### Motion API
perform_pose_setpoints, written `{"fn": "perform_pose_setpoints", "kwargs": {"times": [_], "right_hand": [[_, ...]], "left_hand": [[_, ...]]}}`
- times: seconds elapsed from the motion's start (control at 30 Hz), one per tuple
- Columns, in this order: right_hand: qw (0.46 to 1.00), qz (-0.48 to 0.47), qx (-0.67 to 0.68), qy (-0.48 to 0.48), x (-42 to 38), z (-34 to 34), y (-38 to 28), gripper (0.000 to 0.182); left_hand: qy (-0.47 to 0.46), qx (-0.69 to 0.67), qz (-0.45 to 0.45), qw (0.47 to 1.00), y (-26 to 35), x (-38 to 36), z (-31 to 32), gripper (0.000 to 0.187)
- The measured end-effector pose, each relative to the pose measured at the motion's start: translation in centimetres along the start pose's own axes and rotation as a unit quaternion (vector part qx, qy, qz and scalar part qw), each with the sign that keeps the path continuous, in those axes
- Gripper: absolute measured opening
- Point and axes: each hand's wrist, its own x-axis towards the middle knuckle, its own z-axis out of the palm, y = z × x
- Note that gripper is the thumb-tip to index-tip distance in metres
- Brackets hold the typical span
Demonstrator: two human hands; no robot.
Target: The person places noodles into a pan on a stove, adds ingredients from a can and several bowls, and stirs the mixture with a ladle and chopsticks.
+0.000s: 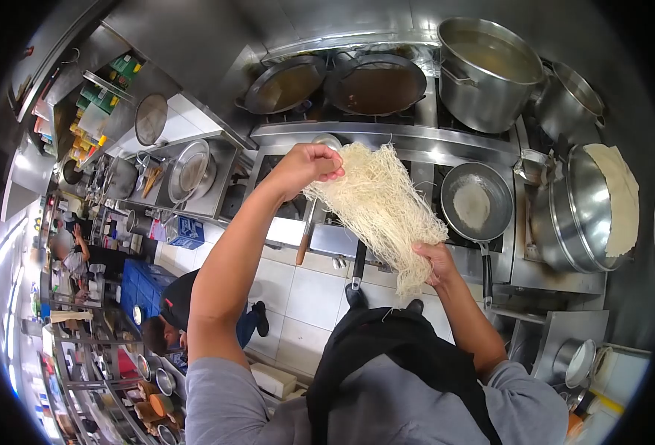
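A wide, tangled sheet of pale dry rice vermicelli [376,196] hangs between my hands above the front burners. My left hand [309,169] has its fingers curled in a pinch at the upper left corner of the noodles. Lower down on the right, my right hand [436,261] grips the other end, thumb on top. Just right of the noodles, a frying pan [494,196] with something whitish in it sits on a burner. Partly covered by the noodles are a black pan handle [359,261] and a wooden handle [304,245].
Two wide pans of brownish liquid, left [290,87] and right [376,83], stand on the back burners beside a tall stockpot [461,100]. A large steel bowl [557,215] is at the right. Another person [175,304] is low at the left, near blue crates [136,285].
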Motion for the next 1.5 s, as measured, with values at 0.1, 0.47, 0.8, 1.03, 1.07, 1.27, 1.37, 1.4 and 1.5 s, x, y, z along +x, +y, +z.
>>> {"fn": "perform_pose_setpoints", "kwargs": {"times": [0.1, 0.47, 0.8, 1.03, 1.07, 1.27, 1.37, 1.4, 1.5], "right_hand": [[1.000, -0.015, -0.001, 0.003, -0.3, 0.2, 0.1, 0.062], [1.000, -0.013, -0.006, 0.024, -0.7, -1.7, -0.1, 0.059], [0.998, -0.018, -0.021, 0.056, -0.3, -1.5, -0.5, 0.055], [0.998, -0.025, -0.024, 0.043, 0.9, -1.2, 0.9, 0.060], [0.998, -0.023, -0.029, 0.051, 1.1, -1.2, 1.1, 0.060], [0.994, -0.024, -0.040, 0.097, 2.4, -3.3, 1.8, 0.055], [0.992, -0.008, -0.043, 0.117, 3.4, -5.0, 1.6, 0.052], [0.991, 0.004, -0.045, 0.125, 3.8, -5.5, 1.5, 0.051], [0.987, 0.054, -0.058, 0.142, 4.7, -6.7, 0.7, 0.052]], "left_hand": [[0.013, 0.043, 0.041, 0.998, 0.2, -0.4, 0.2, 0.016], [0.175, 0.087, 0.174, 0.965, -0.6, -3.6, -0.3, 0.021], [0.181, 0.383, 0.407, 0.809, -0.9, -0.7, 2.9, 0.019], [0.078, 0.554, 0.428, 0.710, -0.9, 4.1, 2.4, 0.014], [0.063, 0.582, 0.419, 0.694, -1.2, 4.7, 2.2, 0.009], [0.034, 0.571, 0.385, 0.724, -3.4, 7.4, 2.3, 0.002], [0.034, 0.530, 0.295, 0.794, -7.1, 9.9, 2.7, 0.004], [0.033, 0.496, 0.235, 0.835, -8.5, 10.9, 2.9, 0.007], [0.048, 0.433, 0.192, 0.879, -11.5, 12.4, 3.7, 0.008]]}}
